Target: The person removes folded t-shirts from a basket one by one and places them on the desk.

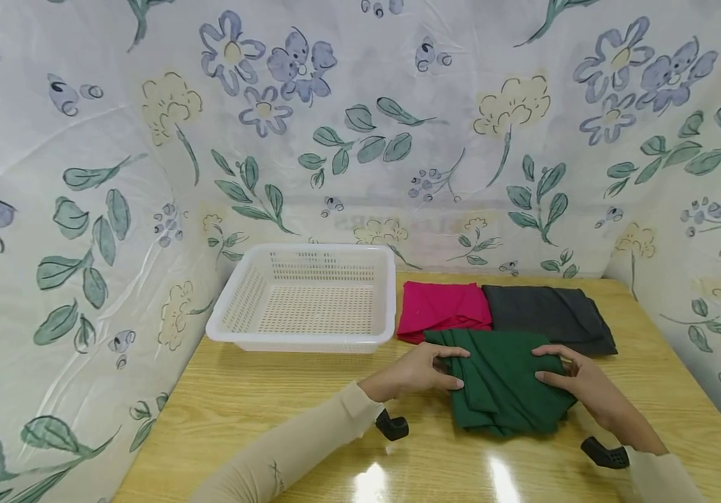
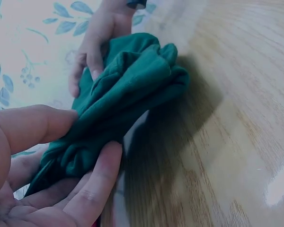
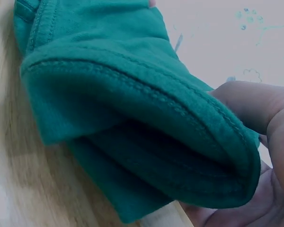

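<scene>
A folded green garment (image 1: pixel 508 384) is held between both hands, close over the table at the right of centre in the head view. My left hand (image 1: pixel 420 370) grips its left edge, thumb on one side and fingers on the other, as the left wrist view shows with the cloth (image 2: pixel 128 85) bunched in folds. On the opposite edge my right hand (image 1: pixel 587 391) pinches the garment, thumb on top and the other fingers beneath. A stitched hem (image 3: pixel 132 85) and layers hanging loosely apart show in the right wrist view.
Behind the green garment lie a folded pink cloth (image 1: pixel 442 305) and a folded dark grey cloth (image 1: pixel 543 311). A white plastic basket (image 1: pixel 300 342) stands at the back left of the wooden table (image 1: pixel 272 398). Floral sheeting (image 1: pixel 360 91) encloses the back and sides.
</scene>
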A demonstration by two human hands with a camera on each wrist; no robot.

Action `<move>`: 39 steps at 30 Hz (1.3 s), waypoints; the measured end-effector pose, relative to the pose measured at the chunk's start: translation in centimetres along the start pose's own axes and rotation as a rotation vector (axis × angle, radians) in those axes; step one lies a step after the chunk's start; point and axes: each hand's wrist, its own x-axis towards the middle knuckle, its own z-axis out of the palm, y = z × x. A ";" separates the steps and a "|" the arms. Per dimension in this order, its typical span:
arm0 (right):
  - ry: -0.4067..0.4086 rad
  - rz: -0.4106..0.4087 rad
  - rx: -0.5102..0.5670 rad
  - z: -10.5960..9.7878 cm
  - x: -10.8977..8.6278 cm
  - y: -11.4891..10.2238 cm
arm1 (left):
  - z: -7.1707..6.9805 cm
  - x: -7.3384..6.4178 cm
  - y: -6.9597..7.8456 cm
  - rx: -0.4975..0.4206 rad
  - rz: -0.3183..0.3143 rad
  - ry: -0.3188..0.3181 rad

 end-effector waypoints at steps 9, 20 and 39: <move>-0.061 0.055 0.011 -0.1 -0.1 0.7 | 0.0 -0.2 -0.1 -0.075 -0.033 -0.025; -0.083 0.090 0.015 0.0 -0.1 1.0 | 0.0 -0.2 -0.5 -0.144 -0.052 -0.020; -0.132 0.085 -0.134 -0.2 -0.3 0.6 | -0.9 -1.2 -0.5 0.025 -0.104 -0.152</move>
